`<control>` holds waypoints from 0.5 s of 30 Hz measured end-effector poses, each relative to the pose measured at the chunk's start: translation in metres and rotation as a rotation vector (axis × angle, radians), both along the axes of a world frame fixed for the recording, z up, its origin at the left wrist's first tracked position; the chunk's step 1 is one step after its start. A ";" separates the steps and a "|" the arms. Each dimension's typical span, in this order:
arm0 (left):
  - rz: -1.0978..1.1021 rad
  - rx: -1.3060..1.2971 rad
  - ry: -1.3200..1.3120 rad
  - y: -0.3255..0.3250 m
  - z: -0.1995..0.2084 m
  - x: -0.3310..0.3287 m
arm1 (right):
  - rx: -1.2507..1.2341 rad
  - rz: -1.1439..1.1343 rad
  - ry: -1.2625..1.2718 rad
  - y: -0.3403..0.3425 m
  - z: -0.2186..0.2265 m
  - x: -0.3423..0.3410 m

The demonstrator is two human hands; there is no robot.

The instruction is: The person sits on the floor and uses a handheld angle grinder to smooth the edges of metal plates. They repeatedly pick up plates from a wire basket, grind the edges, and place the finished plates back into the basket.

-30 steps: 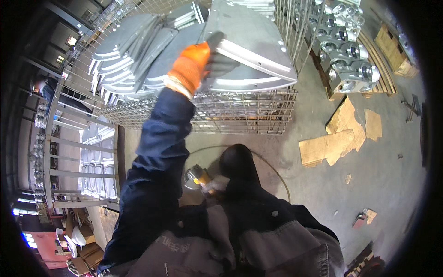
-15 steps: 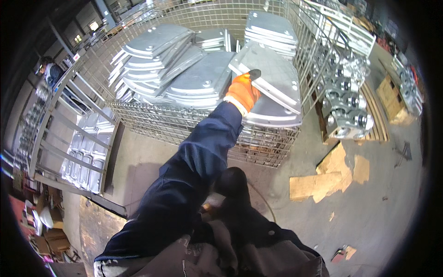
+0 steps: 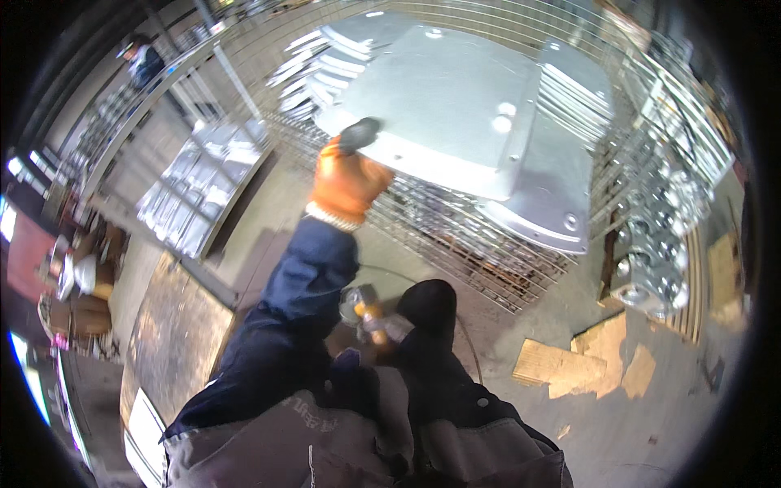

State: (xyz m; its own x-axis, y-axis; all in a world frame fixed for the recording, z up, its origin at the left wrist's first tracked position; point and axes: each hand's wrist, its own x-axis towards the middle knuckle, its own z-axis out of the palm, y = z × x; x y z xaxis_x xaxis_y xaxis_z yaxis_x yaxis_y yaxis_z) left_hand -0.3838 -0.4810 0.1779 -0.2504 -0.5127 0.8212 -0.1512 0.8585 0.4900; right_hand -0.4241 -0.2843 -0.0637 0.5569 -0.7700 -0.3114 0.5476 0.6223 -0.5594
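Observation:
My left hand point(image 3: 348, 175), in an orange glove with a dark thumb tip, grips the near left edge of a wide grey metal plate point(image 3: 439, 98). The thumb lies on top and the fingers go underneath. This plate has a curved bright edge and small round holes, and it covers part of the stacks behind. Another such plate point(image 3: 553, 175) shows at its right. My right hand cannot be made out. Low in front of me is a blurred power tool point(image 3: 370, 315) with a grey head and a yellow part; what holds it is hidden.
A wire mesh cage point(image 3: 455, 236) holds stacked plates point(image 3: 573, 89). Shiny castings point(image 3: 651, 252) stand on wood at right, beside torn cardboard point(image 3: 569, 366). At left are a railed metal rack point(image 3: 203, 175) of silver parts, a worn board point(image 3: 175, 333) and, farther off, a person point(image 3: 142, 63).
My left hand has come left and nearer, bringing the plate off the pile; it now looks larger and hangs over the cage's front edge. The whole view has shifted, and the tool shows more clearly.

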 end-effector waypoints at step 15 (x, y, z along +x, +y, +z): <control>1.054 0.246 0.008 0.308 -0.138 0.422 | 0.080 0.226 -0.029 -0.012 -0.003 0.099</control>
State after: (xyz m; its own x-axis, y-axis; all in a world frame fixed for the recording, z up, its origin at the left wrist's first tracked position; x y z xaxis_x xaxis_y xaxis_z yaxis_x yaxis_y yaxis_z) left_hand 0.0379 -0.1726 0.0397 0.4178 -0.6177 0.6662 -0.7519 0.1765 0.6352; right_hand -0.3254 -0.2966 -0.0666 0.7221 -0.5982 -0.3474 0.4043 0.7724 -0.4898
